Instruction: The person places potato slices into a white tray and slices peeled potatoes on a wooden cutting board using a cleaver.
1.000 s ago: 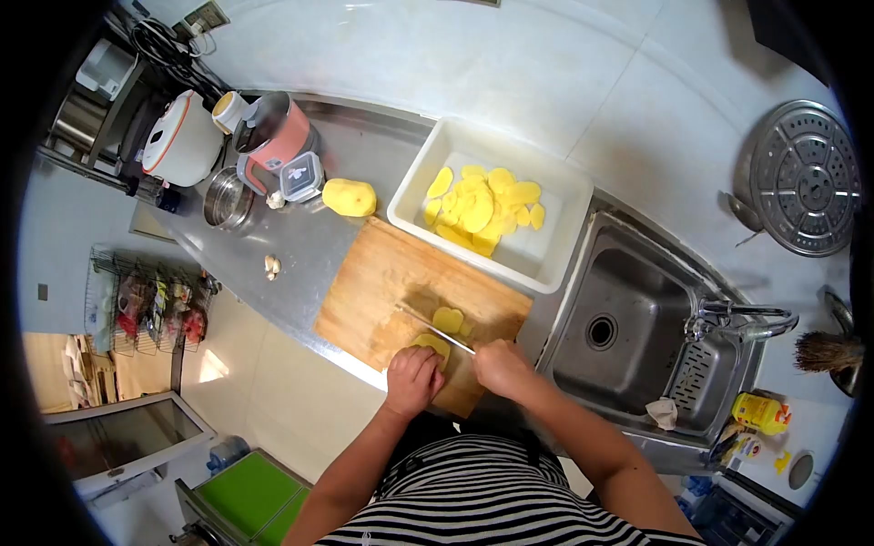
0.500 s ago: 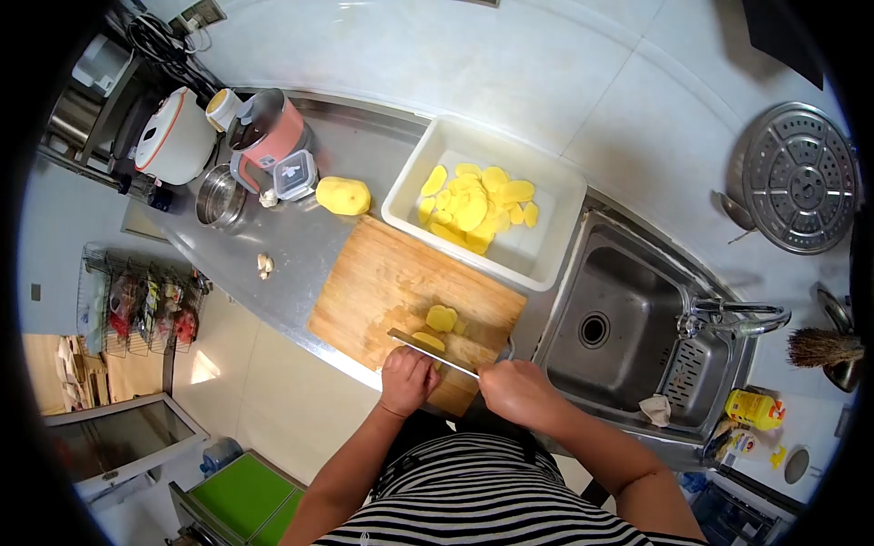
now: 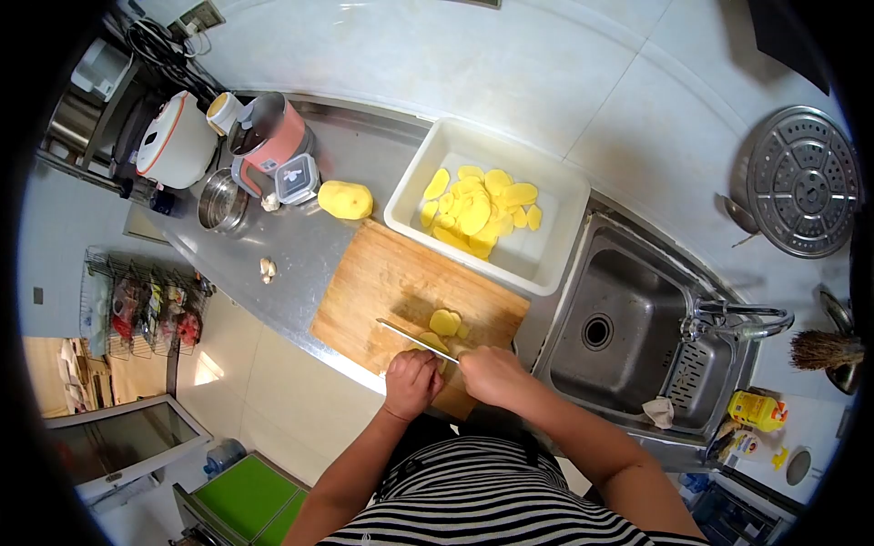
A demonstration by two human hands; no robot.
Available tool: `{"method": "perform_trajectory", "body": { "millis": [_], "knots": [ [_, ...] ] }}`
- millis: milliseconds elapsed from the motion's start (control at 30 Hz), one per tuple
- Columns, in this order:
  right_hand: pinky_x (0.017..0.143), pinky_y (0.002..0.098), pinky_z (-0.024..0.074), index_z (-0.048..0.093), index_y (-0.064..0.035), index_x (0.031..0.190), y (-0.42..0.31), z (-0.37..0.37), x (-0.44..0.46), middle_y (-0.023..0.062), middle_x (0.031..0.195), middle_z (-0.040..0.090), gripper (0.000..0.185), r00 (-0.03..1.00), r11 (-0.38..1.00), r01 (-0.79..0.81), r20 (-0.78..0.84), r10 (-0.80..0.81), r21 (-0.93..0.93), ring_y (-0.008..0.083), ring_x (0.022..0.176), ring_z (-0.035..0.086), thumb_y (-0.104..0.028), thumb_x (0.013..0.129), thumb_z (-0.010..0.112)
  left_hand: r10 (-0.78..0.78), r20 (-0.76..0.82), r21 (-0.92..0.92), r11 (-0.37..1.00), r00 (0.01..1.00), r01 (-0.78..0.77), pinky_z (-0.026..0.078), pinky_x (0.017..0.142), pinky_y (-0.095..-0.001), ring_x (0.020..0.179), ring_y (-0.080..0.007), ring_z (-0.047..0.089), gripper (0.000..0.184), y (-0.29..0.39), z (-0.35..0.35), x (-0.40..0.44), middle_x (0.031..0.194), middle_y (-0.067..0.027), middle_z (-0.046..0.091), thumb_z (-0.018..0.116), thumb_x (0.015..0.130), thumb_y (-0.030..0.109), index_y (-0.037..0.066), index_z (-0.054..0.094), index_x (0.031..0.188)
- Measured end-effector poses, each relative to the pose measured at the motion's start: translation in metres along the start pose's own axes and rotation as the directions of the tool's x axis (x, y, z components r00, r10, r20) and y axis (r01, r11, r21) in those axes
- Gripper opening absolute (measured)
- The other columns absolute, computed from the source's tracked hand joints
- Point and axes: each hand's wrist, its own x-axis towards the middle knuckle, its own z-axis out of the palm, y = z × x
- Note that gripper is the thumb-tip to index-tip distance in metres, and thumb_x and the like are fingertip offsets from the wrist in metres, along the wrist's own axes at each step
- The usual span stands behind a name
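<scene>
The potato (image 3: 431, 340) lies on the cutting board (image 3: 364, 282), right at the fingertips of the left hand (image 3: 412, 384) and under the knife (image 3: 401, 332). The left hand's fingers are bent and close together, pressed down on the near side of the potato. The right hand (image 3: 494, 375) is closed around the knife handle, and the thin blade points left and away from the body, over the potato. The 2 hands are near each other, with a small gap between them. The potato is peeled and yellow, but the left hand and the blade hide most of it, so I cannot tell its full shape. Just past the blade, a few loose rounds (image 3: 444, 322) sit on the board, pale yellow and partly in shade. To the right of the board is a steel sink (image 3: 583, 364). Past the board is a white tub (image 3: 408, 214) with a pile of flat yellow slices (image 3: 473, 215) in it. Left of the tub, 1 whole yellow potato (image 3: 346, 200) lies on the metal counter (image 3: 296, 238) beside a lidded box (image 3: 297, 178).
</scene>
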Motion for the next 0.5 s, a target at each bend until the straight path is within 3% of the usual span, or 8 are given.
{"method": "perform_trajectory", "body": {
  "millis": [133, 433, 500],
  "knots": [
    [0.067, 0.0471, 0.0527, 0.066, 0.0012, 0.079, 0.004, 0.012, 0.015, 0.0243, 0.083, 0.066, 0.015, 0.999, 0.999, 0.013, 0.042, -0.011, -0.047, 0.0391, 0.079, 0.066, -0.009, 0.076, 0.056, -0.001, 0.021, 0.005, 1.000, 1.000, 0.001, 0.048, 0.077, -0.0379, 0.087, -0.0268, 0.058, 0.029, 0.001, -0.001, 0.000, 0.096, -0.0076, 0.059, 0.068, 0.063, 0.004, 0.006, 0.061, 0.090],
    [0.065, 0.0496, 0.0505, 0.065, -0.0033, 0.090, 0.022, 0.026, 0.017, 0.0223, 0.080, 0.065, 0.018, 0.997, 0.999, 0.037, -0.071, -0.037, -0.001, 0.0397, 0.076, 0.065, -0.015, 0.084, 0.052, -0.007, 0.016, 0.010, 1.000, 1.000, 0.006, 0.048, 0.078, -0.0388, 0.088, -0.0286, 0.058, 0.029, 0.001, -0.002, 0.002, 0.095, -0.0095, 0.058, 0.069, 0.062, 0.005, 0.006, 0.060, 0.090],
    [0.069, 0.0474, 0.0517, 0.065, -0.0022, 0.090, 0.019, 0.017, 0.007, 0.0208, 0.083, 0.067, 0.019, 0.999, 0.998, -0.032, -0.030, 0.031, -0.056, 0.0373, 0.079, 0.066, -0.012, 0.081, 0.052, -0.020, 0.022, -0.002, 1.000, 1.000, 0.020, 0.048, 0.078, -0.0391, 0.089, -0.0287, 0.058, 0.029, 0.002, -0.003, 0.001, 0.095, -0.0095, 0.058, 0.069, 0.063, 0.005, 0.005, 0.061, 0.090]
  ]
}}
